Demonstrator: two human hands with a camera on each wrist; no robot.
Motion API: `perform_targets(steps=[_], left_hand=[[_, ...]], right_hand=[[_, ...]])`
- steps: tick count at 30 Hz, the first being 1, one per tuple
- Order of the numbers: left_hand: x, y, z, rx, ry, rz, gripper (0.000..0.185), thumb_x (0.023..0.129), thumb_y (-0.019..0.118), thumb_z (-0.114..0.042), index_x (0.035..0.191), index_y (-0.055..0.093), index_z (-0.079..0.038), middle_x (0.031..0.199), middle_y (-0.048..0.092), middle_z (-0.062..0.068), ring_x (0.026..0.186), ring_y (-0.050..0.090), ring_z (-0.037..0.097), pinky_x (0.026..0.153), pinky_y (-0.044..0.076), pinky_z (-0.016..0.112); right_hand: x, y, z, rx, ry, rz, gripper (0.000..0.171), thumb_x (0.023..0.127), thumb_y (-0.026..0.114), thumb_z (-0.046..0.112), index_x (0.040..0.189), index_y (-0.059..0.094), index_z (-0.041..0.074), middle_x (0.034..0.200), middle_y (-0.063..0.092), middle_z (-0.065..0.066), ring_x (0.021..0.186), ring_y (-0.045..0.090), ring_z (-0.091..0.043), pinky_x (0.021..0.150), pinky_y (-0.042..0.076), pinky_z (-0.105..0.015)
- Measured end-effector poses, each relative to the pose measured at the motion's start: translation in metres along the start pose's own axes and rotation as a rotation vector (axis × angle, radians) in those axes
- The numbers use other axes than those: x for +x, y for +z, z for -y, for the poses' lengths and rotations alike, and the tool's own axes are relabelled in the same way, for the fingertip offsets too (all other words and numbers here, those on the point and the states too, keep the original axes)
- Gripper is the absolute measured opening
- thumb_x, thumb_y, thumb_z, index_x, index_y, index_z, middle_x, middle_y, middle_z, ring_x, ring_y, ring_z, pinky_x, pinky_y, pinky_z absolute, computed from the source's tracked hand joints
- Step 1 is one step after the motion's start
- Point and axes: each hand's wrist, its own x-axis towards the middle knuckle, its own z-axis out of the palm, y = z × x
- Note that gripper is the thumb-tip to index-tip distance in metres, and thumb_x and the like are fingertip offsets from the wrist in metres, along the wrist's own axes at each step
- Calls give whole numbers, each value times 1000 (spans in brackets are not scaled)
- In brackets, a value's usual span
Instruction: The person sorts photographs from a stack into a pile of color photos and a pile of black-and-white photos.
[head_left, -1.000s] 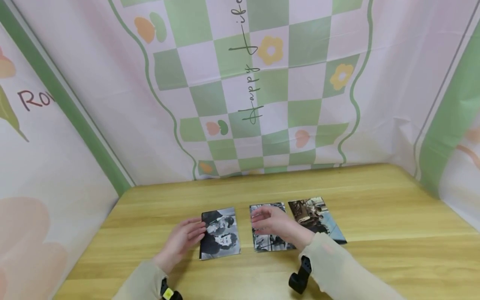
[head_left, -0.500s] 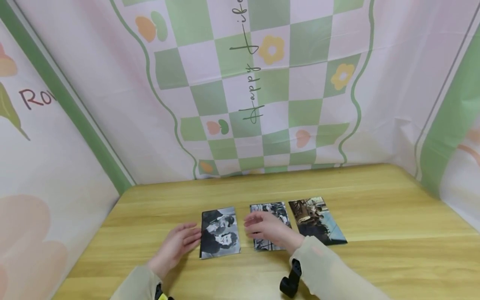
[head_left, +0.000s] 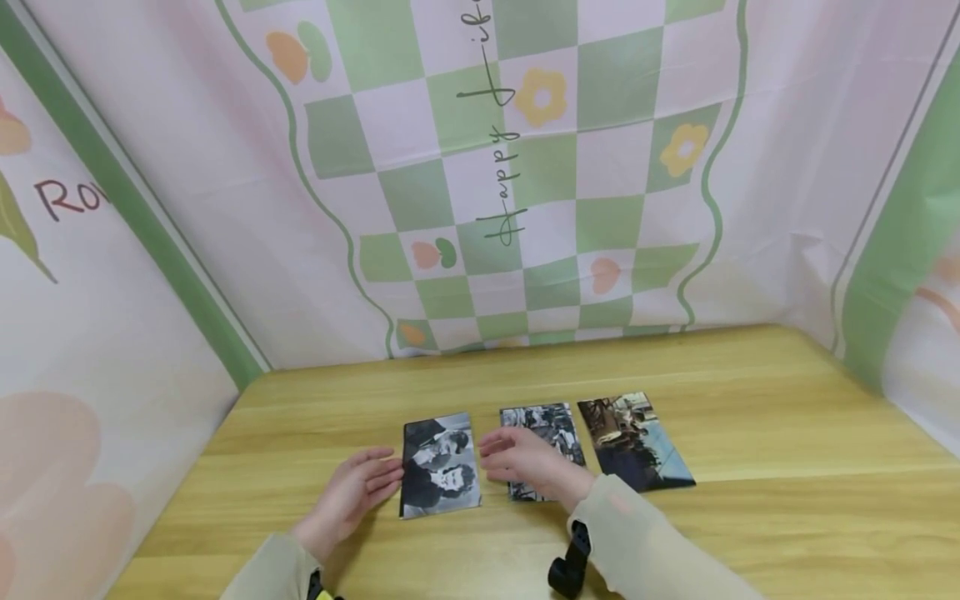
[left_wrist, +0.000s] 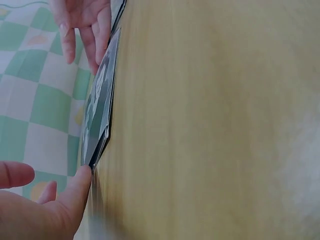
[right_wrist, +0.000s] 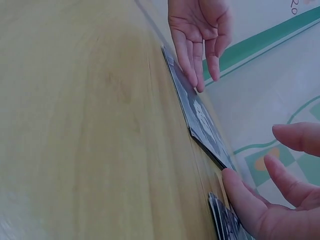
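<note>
A small stack of black-and-white photo cards (head_left: 440, 467), the top one showing two people, lies flat on the table. My left hand (head_left: 352, 493) is at its left edge, fingers extended, a fingertip touching the edge in the left wrist view. From the other side my right hand (head_left: 534, 463) reaches over a second black-and-white stack (head_left: 558, 425), partly covering it. Its fingertips are right at the first stack's right edge, fingers loosely bent and holding nothing. A colour photo card (head_left: 637, 442) with a blue area lies at the right, slightly turned.
The cards lie on a wood-grain table (head_left: 780, 417). Behind it hangs a printed cloth (head_left: 551, 233) with green checks and flowers, and another cloth panel (head_left: 135, 333) stands at the left. Black wrist cameras (head_left: 572, 562) are strapped at both sleeves.
My right hand has moved left across the middle stack to the first stack's right edge, uncovering more of the middle and colour cards. My left hand has drawn back slightly left.
</note>
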Motion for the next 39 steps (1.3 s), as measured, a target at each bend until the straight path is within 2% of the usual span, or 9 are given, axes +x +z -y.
perform_targets(steps=[10, 19, 27, 39], left_hand=[[-3, -1, -3, 16, -10, -4, 42, 98, 34, -5, 132, 31, 19, 129, 46, 37, 101, 62, 22, 94, 53, 35], [-2, -1, -3, 7, -21, 30, 44, 99, 34, -8, 133, 30, 18, 132, 43, 38, 104, 61, 22, 94, 53, 35], [-4, -1, -4, 8, -29, 25, 44, 99, 33, -9, 134, 30, 18, 134, 40, 39, 103, 61, 21, 94, 53, 34], [-4, 1, -3, -5, -30, 8, 43, 100, 33, -8, 134, 30, 18, 133, 41, 39, 103, 60, 20, 94, 52, 34]], right_hand=[[0, 4, 1, 14, 9, 2, 41, 87, 57, -1, 126, 46, -12, 126, 51, -27, 107, 59, -27, 95, 52, -39], [2, 5, 0, 17, 18, -8, 42, 87, 58, -1, 126, 47, -11, 127, 51, -26, 108, 58, -29, 94, 53, -39], [3, 7, -1, 15, 17, -23, 42, 86, 59, 0, 125, 47, -11, 126, 51, -26, 109, 58, -29, 94, 53, -39], [4, 7, -5, 32, 23, -38, 36, 89, 56, -3, 123, 49, -10, 120, 54, -23, 97, 61, -21, 84, 58, -38]])
